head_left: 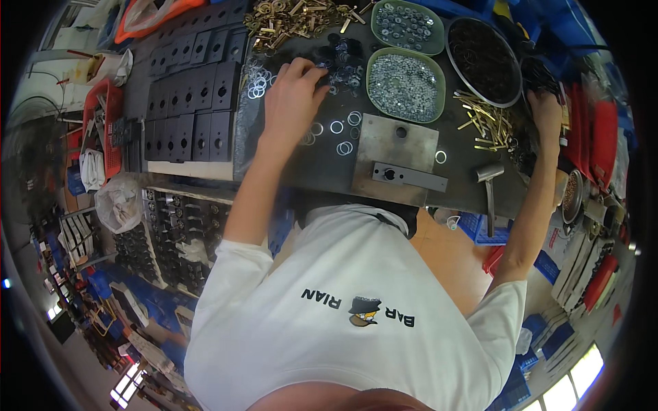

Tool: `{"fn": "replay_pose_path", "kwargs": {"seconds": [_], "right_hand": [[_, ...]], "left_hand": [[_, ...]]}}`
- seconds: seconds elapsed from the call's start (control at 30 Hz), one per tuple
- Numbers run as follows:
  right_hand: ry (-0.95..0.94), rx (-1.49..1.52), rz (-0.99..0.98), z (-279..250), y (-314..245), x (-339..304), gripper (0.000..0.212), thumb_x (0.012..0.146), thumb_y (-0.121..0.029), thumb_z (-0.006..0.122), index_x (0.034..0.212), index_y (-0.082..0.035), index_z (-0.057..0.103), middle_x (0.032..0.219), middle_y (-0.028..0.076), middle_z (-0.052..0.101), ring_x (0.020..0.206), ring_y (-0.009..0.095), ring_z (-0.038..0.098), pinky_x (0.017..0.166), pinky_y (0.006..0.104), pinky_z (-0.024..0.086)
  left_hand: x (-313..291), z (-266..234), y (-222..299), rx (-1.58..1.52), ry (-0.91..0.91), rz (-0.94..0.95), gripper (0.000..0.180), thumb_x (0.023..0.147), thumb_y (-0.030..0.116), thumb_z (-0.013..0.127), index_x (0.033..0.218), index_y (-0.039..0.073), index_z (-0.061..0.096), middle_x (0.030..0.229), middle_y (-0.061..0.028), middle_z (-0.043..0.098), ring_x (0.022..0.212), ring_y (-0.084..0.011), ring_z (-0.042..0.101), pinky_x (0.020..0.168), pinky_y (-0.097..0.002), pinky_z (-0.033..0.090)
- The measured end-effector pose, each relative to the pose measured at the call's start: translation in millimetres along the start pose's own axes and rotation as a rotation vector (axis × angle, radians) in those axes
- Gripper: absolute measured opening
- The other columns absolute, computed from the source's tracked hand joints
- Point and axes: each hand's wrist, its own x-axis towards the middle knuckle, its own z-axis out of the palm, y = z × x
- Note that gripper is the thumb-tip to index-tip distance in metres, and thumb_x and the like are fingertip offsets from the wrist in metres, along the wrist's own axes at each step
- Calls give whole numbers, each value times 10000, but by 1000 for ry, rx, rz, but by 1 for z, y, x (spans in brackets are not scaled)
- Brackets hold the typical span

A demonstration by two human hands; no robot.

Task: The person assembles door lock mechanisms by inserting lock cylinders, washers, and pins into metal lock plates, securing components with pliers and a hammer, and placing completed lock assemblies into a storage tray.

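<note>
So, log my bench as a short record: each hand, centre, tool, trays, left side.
Left hand: at the edge of a loose pile of black parts; grip unclear
Right hand: at dark pieces on the far right; grip unclear
Centre: metal plate, grey holed bar lying on it
Tool: hammer, right of the plate
Trays: two green trays of small metallic parts
Left side: rows of dark plates with holes

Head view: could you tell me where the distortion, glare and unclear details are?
In the head view, bending grows toward the picture's rim; the lower-right windows glare white; the steel plate has a soft sheen; the dark parts at the right hand merge together.
</note>
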Motion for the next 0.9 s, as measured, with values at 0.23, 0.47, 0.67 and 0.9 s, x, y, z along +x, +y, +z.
{"fn": "replay_pose_path", "kwargs": {"seconds": [0.23,0.47,0.67,0.9], "right_hand": [[129,587,-127,-101,-125,-137,290,955,-142,787,1225,-52,733,964,134,779,832,222,745,760,358,563],[-58,974,-204,-104,-200,-250,252,918,-9,789,1160,-26,721,1005,27,711,762,91,605,664,243,496],[-154,1057,-233,-96,-216,-280,254,917,12,778,1157,-33,708,1051,64,725,742,139,647,656,274,522],[-367,1116,-177,-101,-229,-300,189,948,-27,775,1127,-31,714,966,78,763,754,146,701,717,280,567]], "left_hand": [[-3,6,-14,-193,-86,-152,186,846,90,879,982,40,762,943,-78,705,726,-224,634,686,-363,520],[0,4,-5,-425,-137,-285,141,885,60,863,992,31,775,983,-66,755,675,-155,685,635,-302,513],[-6,-4,16,-431,-66,-348,131,986,59,787,1104,15,750,968,-63,810,759,-131,779,669,-251,541],[-71,-31,75,-818,-179,-95,175,952,-18,792,1122,-36,753,1142,-139,806,1048,-189,785,916,-308,635]]}}
